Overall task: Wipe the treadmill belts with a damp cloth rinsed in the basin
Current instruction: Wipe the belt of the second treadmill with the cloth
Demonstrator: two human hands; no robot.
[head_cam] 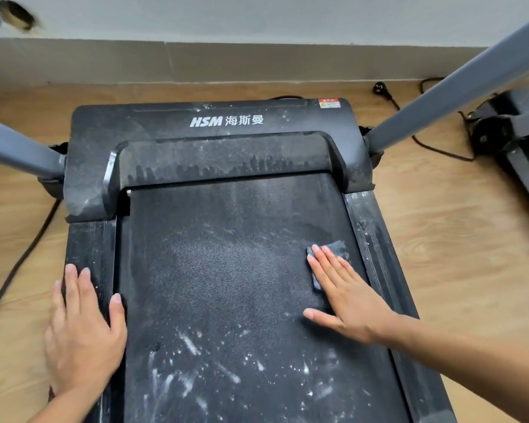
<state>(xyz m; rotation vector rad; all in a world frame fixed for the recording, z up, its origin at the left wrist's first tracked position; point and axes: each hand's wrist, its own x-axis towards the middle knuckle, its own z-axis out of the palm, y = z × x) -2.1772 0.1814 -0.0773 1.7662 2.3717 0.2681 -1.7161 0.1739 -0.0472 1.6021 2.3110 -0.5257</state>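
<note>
In the head view, a black treadmill belt (226,285) fills the middle and lower part of the frame. It is dulled by grey dust in the centre and marked with white smears and flecks toward the bottom.

A dark, folded cloth (336,250) is seen at the right of centre, lying on the belt just beside the right side rail (376,254). It is pressed flat by the right hand (345,297), whose fingers are held straight and close together over it, with the thumb spread out to the left on the belt. Only the cloth's upper and left edges are left showing beyond the fingertips.

The left hand (83,331) is laid flat at the lower left, its fingers straight on the left side rail (89,245) and its thumb set at the belt's edge. Nothing is held in it.

Above the belt, the dusty motor cover (214,123) is printed with white lettering, and a small warning sticker (329,103) is fixed at its upper right corner. Two grey uprights are seen slanting outward, one at the left edge (19,151) and one toward the upper right (458,87).

The wooden floor (440,239) is crossed by a black cable (22,261) at the left. A plug (379,87) is seen lying near the wall at the upper right. Part of a second machine (519,132) is cut off by the right edge. A ragged hole (16,15) is seen in the wall at the upper left.
</note>
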